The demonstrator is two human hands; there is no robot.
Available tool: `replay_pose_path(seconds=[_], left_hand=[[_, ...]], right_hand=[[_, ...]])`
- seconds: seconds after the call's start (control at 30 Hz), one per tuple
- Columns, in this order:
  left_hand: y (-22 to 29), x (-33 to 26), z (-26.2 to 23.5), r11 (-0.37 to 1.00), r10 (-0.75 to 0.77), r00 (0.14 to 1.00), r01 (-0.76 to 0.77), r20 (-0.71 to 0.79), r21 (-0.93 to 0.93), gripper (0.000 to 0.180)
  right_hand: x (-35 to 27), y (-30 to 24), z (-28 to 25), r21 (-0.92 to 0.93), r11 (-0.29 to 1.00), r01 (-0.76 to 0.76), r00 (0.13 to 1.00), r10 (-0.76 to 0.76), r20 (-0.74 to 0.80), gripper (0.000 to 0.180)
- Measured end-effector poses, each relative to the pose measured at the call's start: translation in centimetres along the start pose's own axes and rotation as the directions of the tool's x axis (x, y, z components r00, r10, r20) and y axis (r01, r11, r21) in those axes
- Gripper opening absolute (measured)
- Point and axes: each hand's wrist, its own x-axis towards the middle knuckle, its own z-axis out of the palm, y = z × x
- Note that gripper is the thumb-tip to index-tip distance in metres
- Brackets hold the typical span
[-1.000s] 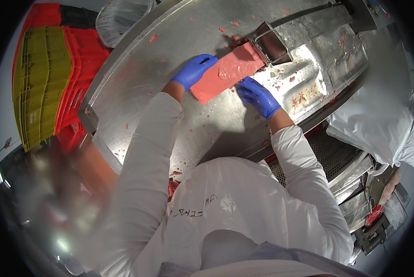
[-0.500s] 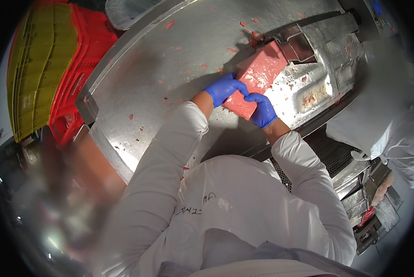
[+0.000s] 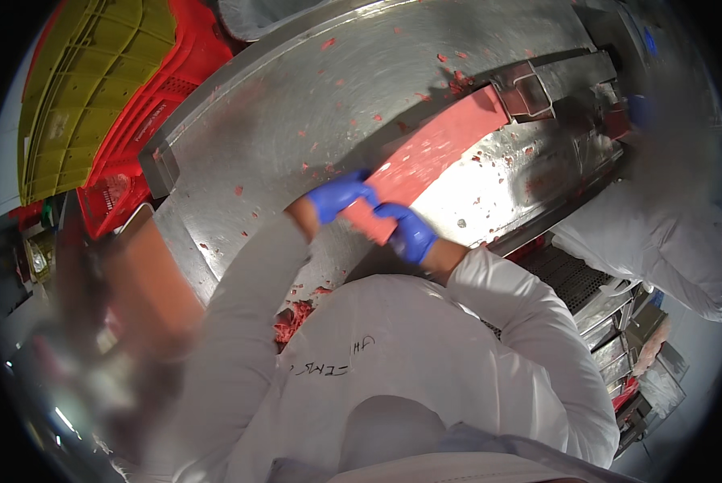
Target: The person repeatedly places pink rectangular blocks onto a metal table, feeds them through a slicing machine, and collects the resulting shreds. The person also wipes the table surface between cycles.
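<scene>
Left hand point(image 3: 341, 197) and right hand point(image 3: 409, 233) pinching its near end, you're holding the slab point(image 3: 437, 145), its length running forward-right.

White glare on grey stainless-steel table point(image 3: 256, 153), strongest right of long pink slab point(image 3: 445, 133); dark shadow along slab's left side. Blue-gloved left hand point(image 3: 337, 198) slightly motion-smeared. Lower left badly out of focus. Fisheye bows yellow ribbed plastic stack point(image 3: 87, 97); corners black.

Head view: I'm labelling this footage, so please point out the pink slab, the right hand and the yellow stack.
Pink slab point(image 3: 445, 147): head view, middle of its upper face.
Right hand point(image 3: 411, 235): head view, back of the blue glove.
Yellow stack point(image 3: 91, 97): head view, its ribbed side.
</scene>
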Motion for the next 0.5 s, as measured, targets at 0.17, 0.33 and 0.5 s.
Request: replay_pose_path(seconds=[0.17,0.33,0.5], left_hand=[[-4.4,-12.5,-4.6,0.997,-0.073,0.994,0.074,-0.085,0.012,0.073],[-7.4,-17.0,-9.5,0.930,-0.333,0.925,0.354,-0.182,0.098,0.078],[-13.6,-22.4,-14.5,0.790,-0.192,0.900,0.377,-0.390,0.482,0.089]], right_hand=[[0.0,3.4,4.7,-0.811,0.579,-0.086,0.838,0.482,0.256,0.057],[-2.6,-1.8,6.4,-0.763,0.098,0.639,0.763,0.044,0.645,0.045],[0.2,-15.5,-3.5,-0.798,-0.290,0.529,0.454,-0.697,0.555,0.049]])
